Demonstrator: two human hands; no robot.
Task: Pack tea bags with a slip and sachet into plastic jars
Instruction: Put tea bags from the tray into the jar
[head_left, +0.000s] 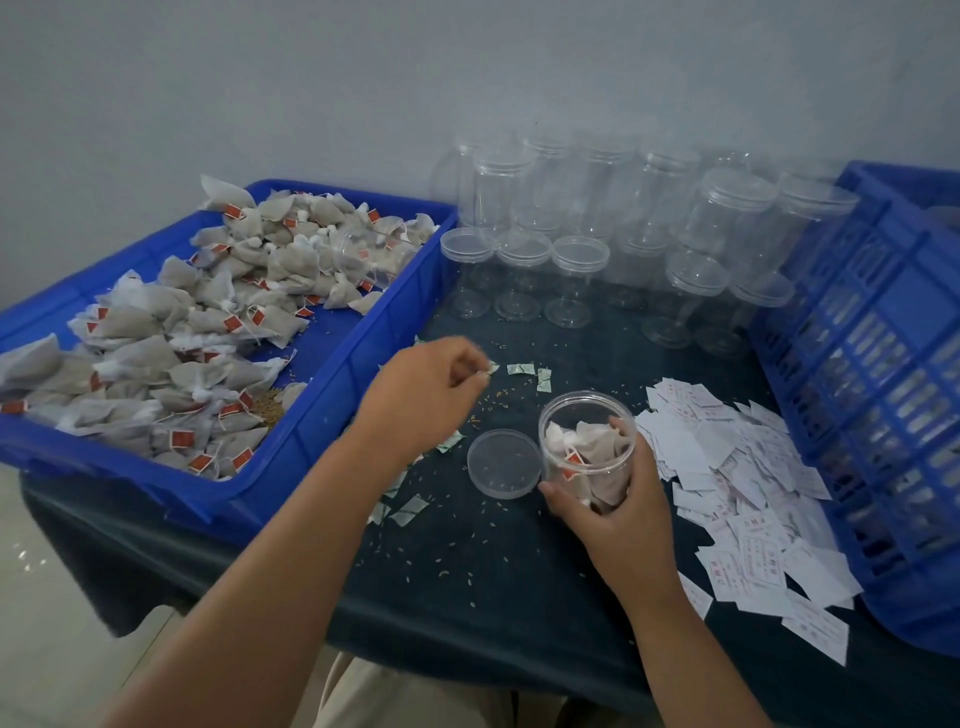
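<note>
- Jar (558, 415) is stood open and upright on dark cloth (493, 571); it is gripped by the right hand (618, 514), fingers curled round its wall, one fingertip hooked over the rim.
- Tea bags (592, 441) are seen inside the jar.
- Lid (504, 470) is laid flat, just left of the jar.
- Left hand (431, 384) is held behind and left of the jar; fingers are curled, and a sachet (491, 368) is pinched at their tips.
- Two more sachets (521, 369) are scattered behind the jar.
- Slips (737, 467) are heaped right of the jar.
- Tray (363, 358) of loose bags (182, 338) is set well left of the jar; empty jars (579, 254) are ranked behind it; crate (883, 364) is placed right, beyond the slips.
</note>
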